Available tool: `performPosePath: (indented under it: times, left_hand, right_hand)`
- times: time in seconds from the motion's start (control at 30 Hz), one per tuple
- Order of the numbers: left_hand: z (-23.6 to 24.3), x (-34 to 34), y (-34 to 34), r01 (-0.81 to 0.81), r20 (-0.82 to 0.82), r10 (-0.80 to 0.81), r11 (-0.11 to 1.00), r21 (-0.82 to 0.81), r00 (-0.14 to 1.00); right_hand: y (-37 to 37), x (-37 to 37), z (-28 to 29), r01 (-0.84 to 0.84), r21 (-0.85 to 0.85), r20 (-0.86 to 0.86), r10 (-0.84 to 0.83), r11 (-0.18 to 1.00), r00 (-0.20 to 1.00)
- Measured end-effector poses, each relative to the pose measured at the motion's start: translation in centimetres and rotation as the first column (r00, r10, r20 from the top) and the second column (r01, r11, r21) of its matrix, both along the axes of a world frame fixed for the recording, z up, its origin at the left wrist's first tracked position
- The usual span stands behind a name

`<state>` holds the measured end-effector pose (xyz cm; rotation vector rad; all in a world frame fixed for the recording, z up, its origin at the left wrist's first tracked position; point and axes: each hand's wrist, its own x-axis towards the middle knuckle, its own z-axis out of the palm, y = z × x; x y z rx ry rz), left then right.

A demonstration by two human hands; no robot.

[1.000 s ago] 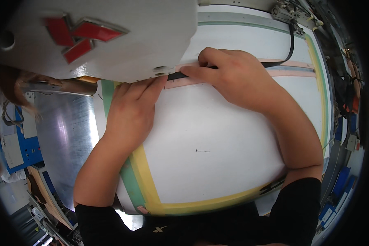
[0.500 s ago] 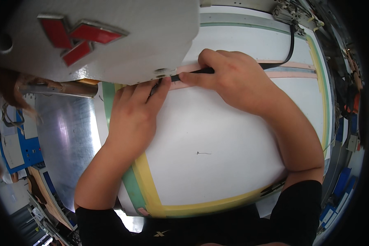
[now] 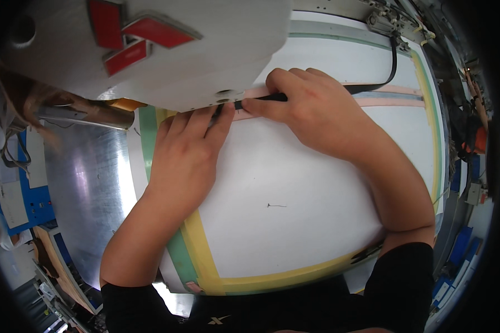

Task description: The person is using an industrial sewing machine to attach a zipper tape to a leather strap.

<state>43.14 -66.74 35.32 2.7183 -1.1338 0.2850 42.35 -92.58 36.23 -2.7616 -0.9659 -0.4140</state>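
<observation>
A black strap [image 3: 366, 88] runs along a pink-edged strip on a white board [image 3: 272, 161]. My right hand [image 3: 311, 108] is closed on the strap, thumb pointing left along it and index finger bent. To the left, my left hand [image 3: 189, 147] lies palm down, fingers reaching forward to the lower edge of a grey machine head [image 3: 205, 50]. Its index fingertip is beside the strap's left end, near my right thumb. Something slim and dark [image 3: 213, 119] shows between its index and middle fingers; its kind is hard to make out. The machine head partly covers the fingertips.
Yellow tape [image 3: 205, 244] and green tape [image 3: 179, 250] border the board. The strap rises to a metal fitting [image 3: 383, 22] at the far right. A shiny metal surface [image 3: 89, 183] and a metal cylinder [image 3: 94, 115] lie left. A person [image 3: 11, 238] shows at the far left.
The machine head appears a little further right and higher in the picture. My left hand sits slightly further right; my right hand has barely moved and keeps its hold on the strap.
</observation>
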Motion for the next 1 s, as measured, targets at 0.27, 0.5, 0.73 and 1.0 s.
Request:
performPosePath:
  times: [0.27, 0.5, 0.73, 1.0]
  left_hand:
    - [-0.2, -0.2, -0.2, 0.012, 0.100, -0.015, 0.999, 0.032, 0.995]
    - [0.1, -0.1, 0.0, -0.004, 0.095, 0.002, 1.000, 0.021, 0.995]
    - [0.0, -0.4, -0.1, -0.024, 0.139, 0.019, 0.999, 0.036, 0.990]
    - [-0.5, 0.3, 0.2, 0.032, 0.124, -0.029, 0.999, -0.016, 0.992]
  right_hand:
    - [0.4, 0.1, 0.1, -0.004, 0.046, -0.029, 0.005, 0.999, 1.000]
    - [0.4, 0.3, -0.6, -0.008, 0.146, -0.093, 0.022, 0.989, 0.995]
    - [0.5, 0.0, -1.0, -0.016, 0.209, -0.080, 0.033, 0.978, 0.996]
    - [0.3, 0.4, -1.3, -0.035, 0.217, -0.074, 0.052, 0.976, 0.996]
